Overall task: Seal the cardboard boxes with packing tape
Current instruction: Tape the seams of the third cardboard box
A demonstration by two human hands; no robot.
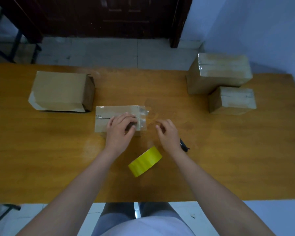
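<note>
Two bare hands at a small flat cardboard box [109, 116] in the middle of the wooden table [41, 159].

The left hand [121, 130] rests on the box's right part with fingers curled, pressing clear tape [142, 117]. The right hand [168, 133] hovers just beside the box, fingers loosely bent, holding nothing. A yellow roll of packing tape [145, 160] stands near the wrists. A bigger brown cardboard box [60, 91] lies at far left, two taped boxes [220, 74] at far right.
</note>
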